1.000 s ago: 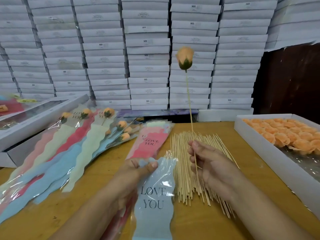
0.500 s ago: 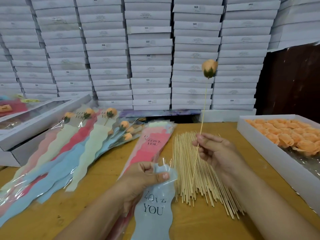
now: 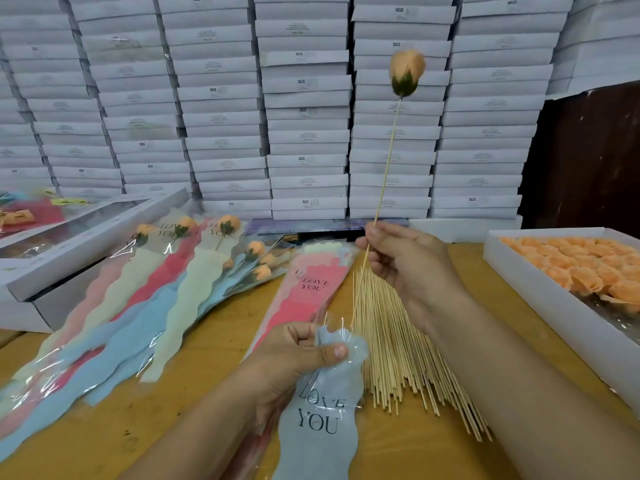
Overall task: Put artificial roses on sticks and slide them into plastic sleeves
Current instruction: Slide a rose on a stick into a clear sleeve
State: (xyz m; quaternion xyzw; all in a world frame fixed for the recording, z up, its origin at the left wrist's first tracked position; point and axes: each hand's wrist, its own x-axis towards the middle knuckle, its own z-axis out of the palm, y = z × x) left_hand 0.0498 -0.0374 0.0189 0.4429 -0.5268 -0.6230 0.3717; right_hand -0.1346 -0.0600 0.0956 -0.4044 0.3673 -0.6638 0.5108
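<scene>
Holding blue sleeve [image 3: 320,420] w/ "LOVE YOU" print, left hand [image 3: 298,358].

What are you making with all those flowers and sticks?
A person is making wrapped roses. The right hand pinches a thin stick with a peach rose already on top, held upright. The left hand grips the mouth of a blue "LOVE YOU" sleeve; the rose is not in it yet. Spare sticks lie on the table, more roses fill the white box on the right, and finished wrapped roses are fanned out on the left.
</scene>
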